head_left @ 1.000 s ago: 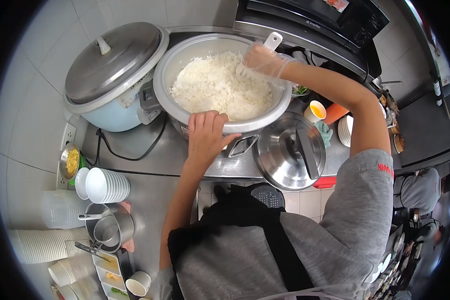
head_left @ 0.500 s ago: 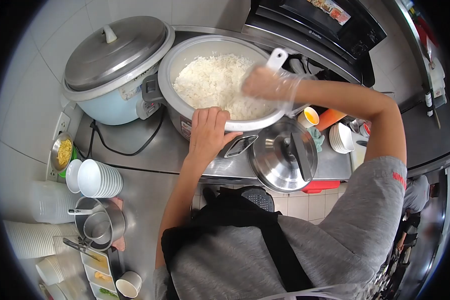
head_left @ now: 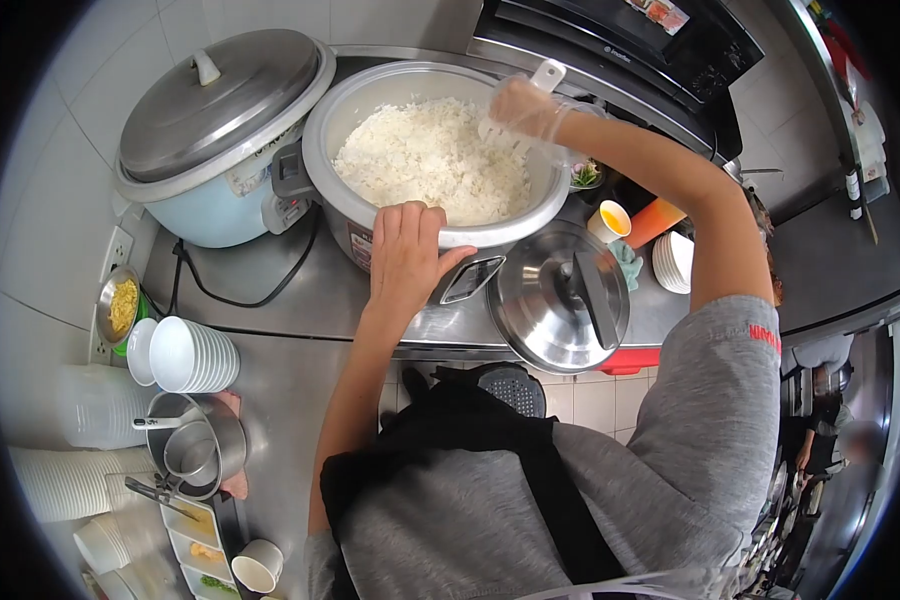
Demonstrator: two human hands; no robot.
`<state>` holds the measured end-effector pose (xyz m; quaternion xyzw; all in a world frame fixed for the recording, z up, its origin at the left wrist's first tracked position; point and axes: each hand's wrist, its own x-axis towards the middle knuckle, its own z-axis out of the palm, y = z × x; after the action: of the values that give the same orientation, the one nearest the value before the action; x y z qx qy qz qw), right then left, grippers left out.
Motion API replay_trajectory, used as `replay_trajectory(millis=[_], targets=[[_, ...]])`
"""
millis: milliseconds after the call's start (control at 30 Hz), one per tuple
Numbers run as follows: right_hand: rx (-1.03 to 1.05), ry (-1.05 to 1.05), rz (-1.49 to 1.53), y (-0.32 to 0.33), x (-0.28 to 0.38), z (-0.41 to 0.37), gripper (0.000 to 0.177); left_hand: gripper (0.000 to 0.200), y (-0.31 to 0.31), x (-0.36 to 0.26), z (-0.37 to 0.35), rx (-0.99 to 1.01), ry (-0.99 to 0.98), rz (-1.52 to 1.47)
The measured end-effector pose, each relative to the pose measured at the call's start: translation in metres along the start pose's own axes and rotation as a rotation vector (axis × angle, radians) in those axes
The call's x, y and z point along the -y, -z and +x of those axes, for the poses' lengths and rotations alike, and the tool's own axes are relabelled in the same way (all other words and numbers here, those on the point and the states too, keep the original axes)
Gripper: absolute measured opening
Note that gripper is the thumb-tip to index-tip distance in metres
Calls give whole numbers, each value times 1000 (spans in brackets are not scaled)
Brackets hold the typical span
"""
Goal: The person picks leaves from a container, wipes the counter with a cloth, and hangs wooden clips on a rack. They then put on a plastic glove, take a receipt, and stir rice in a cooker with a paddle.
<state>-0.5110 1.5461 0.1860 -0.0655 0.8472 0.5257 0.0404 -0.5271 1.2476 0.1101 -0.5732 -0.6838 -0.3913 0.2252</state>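
Note:
A large round cooker (head_left: 320, 130) stands on the steel counter, filled with white rice (head_left: 425, 160). My left hand (head_left: 405, 255) is bare and rests on the cooker's near rim, fingers over the edge and thumb spread to the right. Inside the cooker's right side, my right hand (head_left: 526, 108), in a clear plastic glove, is closed around a white paddle (head_left: 548, 75). The paddle's handle end sticks up above the fist, and its blade is partly hidden by the hand near the rice.
A lidded cooker (head_left: 230, 100) stands at the left, a steel lid (head_left: 560, 300) right of my left hand. Stacked white bowls (head_left: 195, 355), a pot (head_left: 225, 440) and a sauce tray (head_left: 195, 545) are lower left. An orange-filled cup (head_left: 609, 221) sits right. Another person (head_left: 820, 440) is far right.
My right hand has moved up and slightly right relative to the cooker, with the paddle in it. My left hand stays on the rim. The whole view has shifted a little.

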Motion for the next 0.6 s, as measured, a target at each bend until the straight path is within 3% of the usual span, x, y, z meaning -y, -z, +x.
replay_trajectory(millis=[133,167,267,467,500,600], targets=[[13,-26,216,17,9,-29,10,50,0,-2,-1,4,15,19],[73,34,204,16,12,-29,9,50,0,-2,0,0,13,23],[3,202,100,52,21,-49,8,49,0,-1,-1,-31,-2,-4],[189,68,339,78,14,-18,11,49,0,0,-1,17,7,-28],[140,109,195,78,8,-3,12,49,0,0,-1,22,8,-38],[-54,-22,-130,53,4,47,9,48,1,0,-1,6,8,-51]])
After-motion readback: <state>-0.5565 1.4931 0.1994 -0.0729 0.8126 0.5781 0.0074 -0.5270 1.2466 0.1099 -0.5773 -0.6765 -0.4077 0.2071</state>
